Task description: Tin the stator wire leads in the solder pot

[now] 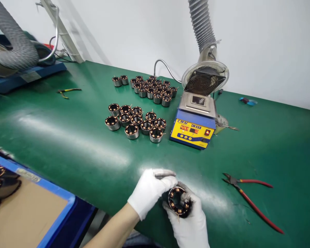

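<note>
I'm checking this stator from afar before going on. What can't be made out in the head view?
- Wound stator: its outer wall and underside are hidden by the gloved left hand and right hand.
- Solder pot: red display digits too small and blurred to read surely.
- Blue bin: cut off by the left and bottom edges; its contents only partly show.
- Far stators: winding detail too small.

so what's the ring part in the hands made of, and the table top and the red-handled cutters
Ring part: looks like a silvery metal core wound with shiny copper-coloured wire.
Table top: green mat, likely rubber or vinyl, with a soft sheen from the light.
Cutters: dark metal jaws, glossy red handles, probably plastic-coated.
</note>
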